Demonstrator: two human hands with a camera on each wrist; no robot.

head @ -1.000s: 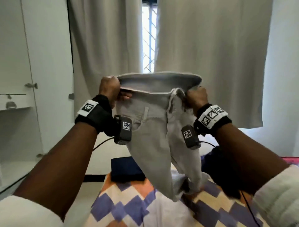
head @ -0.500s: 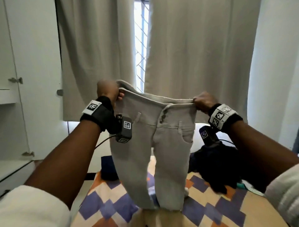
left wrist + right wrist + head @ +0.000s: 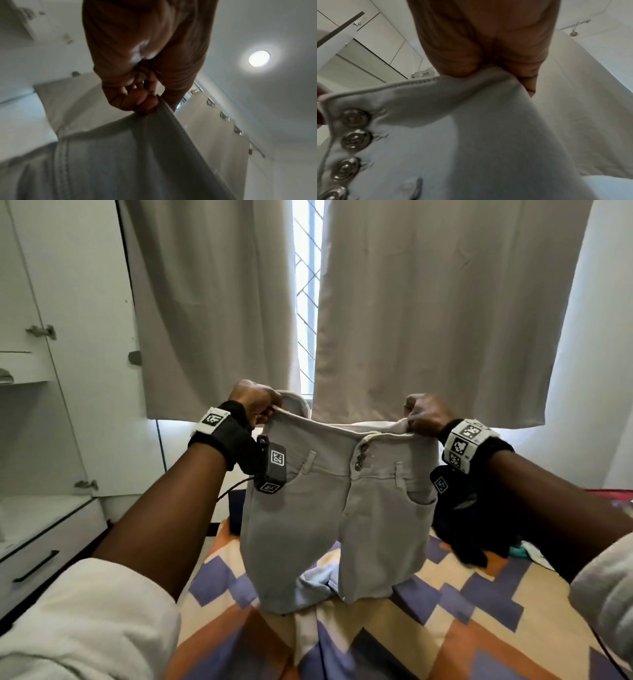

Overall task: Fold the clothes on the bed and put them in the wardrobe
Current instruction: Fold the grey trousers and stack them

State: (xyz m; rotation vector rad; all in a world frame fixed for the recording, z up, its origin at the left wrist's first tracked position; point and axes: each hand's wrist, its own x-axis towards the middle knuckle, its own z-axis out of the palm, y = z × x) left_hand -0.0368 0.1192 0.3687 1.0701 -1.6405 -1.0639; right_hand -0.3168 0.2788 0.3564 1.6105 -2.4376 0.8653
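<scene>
Head view: worn high, faced forward and down over both forearms toward curtains point(image 3: 428, 302) and bed point(image 3: 479, 611).
Left wrist view: close under the left hand point(image 3: 137, 83), aimed upward at the ceiling.
Right wrist view: close under the right hand point(image 3: 484, 44), aimed upward.
Shared: grey shorts point(image 3: 342, 515) waistband, curtains.

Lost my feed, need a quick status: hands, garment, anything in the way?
Left hand and right hand grip the waistband. Grey shorts spread above the bed. Dark clothes piled right.

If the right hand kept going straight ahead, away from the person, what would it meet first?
Most likely the right-hand curtain: the right hand, gripping the grey shorts by the waistband, is raised in front of it. Depth is unclear.
</scene>
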